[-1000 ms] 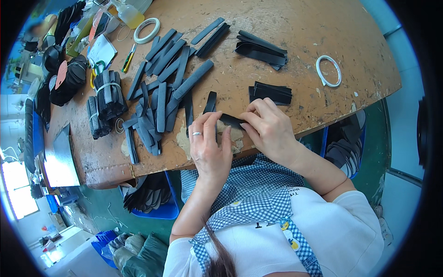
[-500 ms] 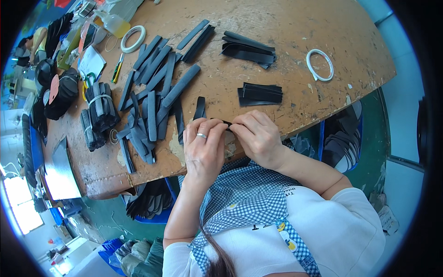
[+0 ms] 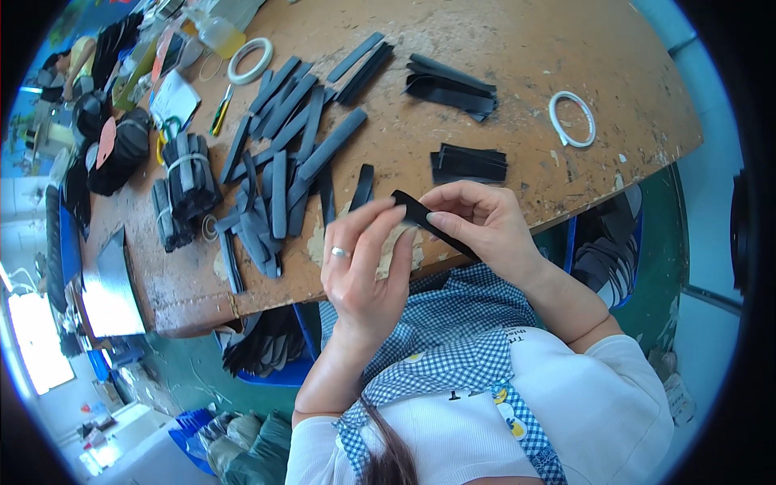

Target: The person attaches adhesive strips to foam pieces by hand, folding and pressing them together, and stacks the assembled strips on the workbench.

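so, right hand (image 3: 483, 220) pinches black strip (image 3: 411, 208); left hand (image 3: 361, 263) alongside, thumb and fingers parted.

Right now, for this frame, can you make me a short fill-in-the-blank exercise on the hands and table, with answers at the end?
1. The black strip is pinched between the fingers and the ____ of the right hand.
2. One finger of the left hand wears a silver-coloured ____.
3. The tape roll nearest the right edge of the table is ____ in colour.
4. The liquid in the bottle at the far left is ____.

Missing words: thumb; ring; white; yellow.
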